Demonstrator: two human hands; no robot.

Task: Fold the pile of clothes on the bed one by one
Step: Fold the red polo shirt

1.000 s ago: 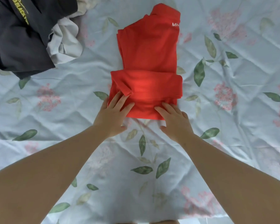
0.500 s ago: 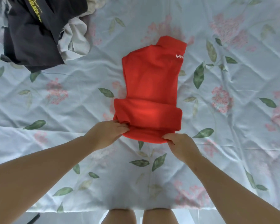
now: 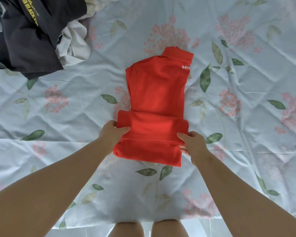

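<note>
A red shirt [image 3: 156, 93] with small white lettering lies folded into a narrow strip in the middle of the bed, its near end rolled up into a thick fold. My left hand [image 3: 112, 132] grips the left side of that fold, thumb on top. My right hand [image 3: 191, 142] pinches its right side, fingers underneath. At the far left a pile of unfolded clothes waits: a black garment [image 3: 29, 40] with yellow print and a pale grey one [image 3: 73, 43] under it.
The bed is covered by a light blue sheet [image 3: 246, 125] printed with pink flowers and green leaves. Its near edge runs along the bottom, where a person's legs [image 3: 147, 230] show.
Both hands went from lying flat on the shirt's near edge to gripping its sides and lifting the folded end. The view has shifted back, so the shirt sits lower in frame.
</note>
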